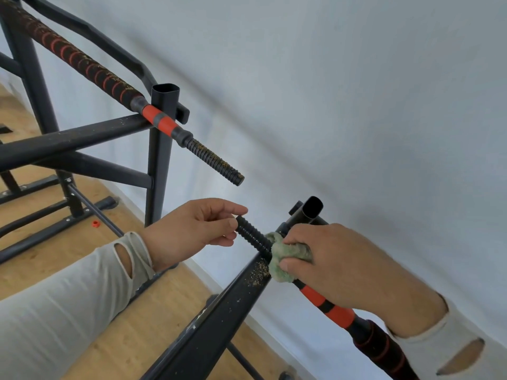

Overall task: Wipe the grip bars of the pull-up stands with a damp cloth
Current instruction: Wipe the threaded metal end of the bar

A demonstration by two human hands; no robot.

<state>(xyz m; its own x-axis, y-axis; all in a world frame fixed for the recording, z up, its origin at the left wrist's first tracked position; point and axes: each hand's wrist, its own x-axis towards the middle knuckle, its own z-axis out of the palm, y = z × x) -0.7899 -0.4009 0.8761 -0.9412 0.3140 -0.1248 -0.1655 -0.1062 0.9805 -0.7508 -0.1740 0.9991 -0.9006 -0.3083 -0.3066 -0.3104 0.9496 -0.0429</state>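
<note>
Two black pull-up stands face a pale wall. The near stand's grip bar [252,235] is black and ribbed at its tip, with orange bands lower down. My left hand [189,231] pinches the ribbed tip between thumb and fingers. A green damp cloth [285,259] is wrapped round the bar just below, and my right hand [340,264] grips it there. The far stand's grip bar [214,160] ends in a ribbed tip speckled with brown grit, above an orange band [160,119].
The near stand's black frame rail [219,319] slopes down from the cloth, dotted with grit. An open upright tube [311,211] rises behind my right hand. The far stand's frame [159,149] stands on a wooden floor [153,325]. A small red cap [95,223] lies on the floor.
</note>
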